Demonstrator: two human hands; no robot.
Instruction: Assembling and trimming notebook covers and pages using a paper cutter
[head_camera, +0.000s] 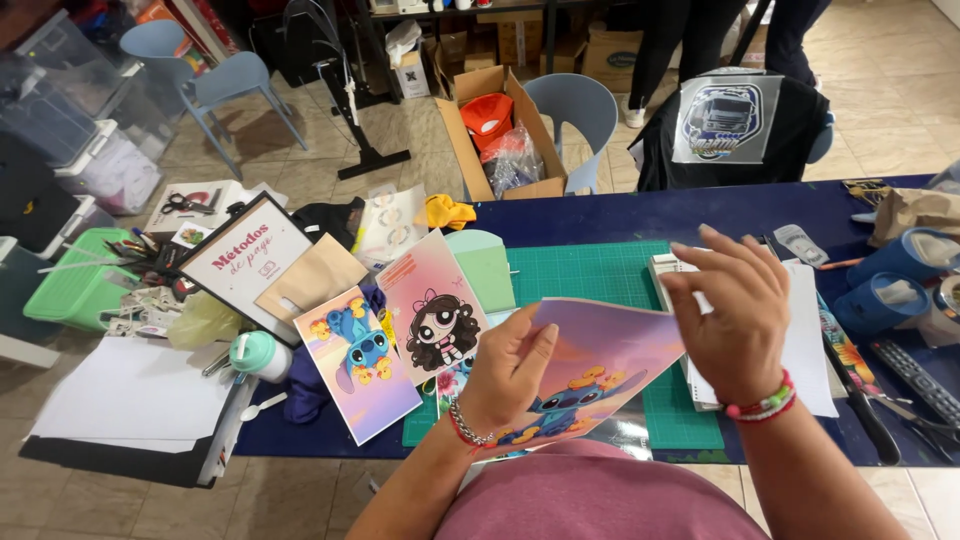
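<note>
My left hand (508, 372) grips the lower left edge of a glossy printed sheet (600, 360) showing a blue cartoon creature on a pink and purple sky. My right hand (735, 310) pinches the sheet's upper right corner, fingers curled over it. The sheet is lifted and bent above a green cutting mat (590, 275) on a dark blue table (700, 215). Under my right hand lies a stack of white paper (810, 350).
Two more cartoon prints (360, 360) (435, 305) lie left of the mat, beside a framed sign (245, 260) and a mint bottle (258, 355). Blue tape rolls (900, 275) and a black-handled knife (865, 405) sit at the right. Chairs, a cardboard box (495, 130) and a person's legs stand beyond the table.
</note>
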